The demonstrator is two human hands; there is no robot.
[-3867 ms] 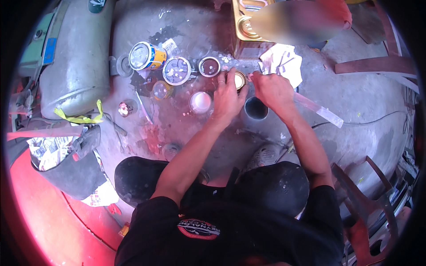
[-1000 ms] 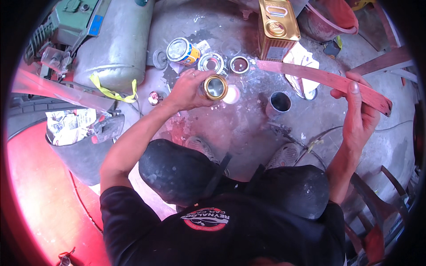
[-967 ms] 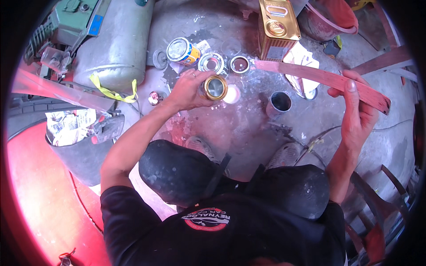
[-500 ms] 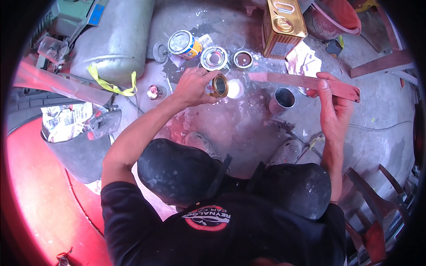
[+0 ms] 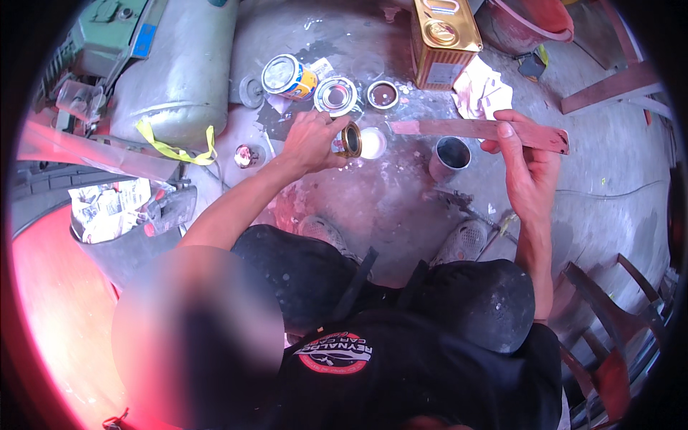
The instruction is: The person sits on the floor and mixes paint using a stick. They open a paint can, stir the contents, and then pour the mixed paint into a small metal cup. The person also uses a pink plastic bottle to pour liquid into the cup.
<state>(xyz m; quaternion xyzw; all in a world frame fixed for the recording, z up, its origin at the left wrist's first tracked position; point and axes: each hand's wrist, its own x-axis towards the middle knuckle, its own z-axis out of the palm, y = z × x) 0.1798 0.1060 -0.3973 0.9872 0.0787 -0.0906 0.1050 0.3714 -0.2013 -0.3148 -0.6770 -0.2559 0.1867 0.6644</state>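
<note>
My left hand (image 5: 309, 140) grips a small gold can (image 5: 348, 140), tilted toward the right, just beside a cup of white liquid (image 5: 372, 143). My right hand (image 5: 522, 159) is closed on a long flat reddish stick (image 5: 462, 130), its pinker tip pointing left above the area near that cup. A grey container with dark contents (image 5: 450, 159) stands below the stick. Behind my hands are a blue-and-yellow can (image 5: 289, 77), a round silver-rimmed can (image 5: 335, 95) and a small cup of dark brown (image 5: 382, 94). A small paint-streaked cup (image 5: 246, 156) sits left of my left hand.
A metal tank (image 5: 172, 72) with a yellow ribbon stands at left, above a bin of newspaper (image 5: 107, 208). At back right are a gold square tin (image 5: 444, 50), white rags (image 5: 481, 89) and a pink bucket (image 5: 527, 29). Chair-like frames (image 5: 609, 330) lie at lower right.
The gold can in my left hand has tipped to the right from upright. My right hand and the stick have moved left, the tip now nearer the white cup.
</note>
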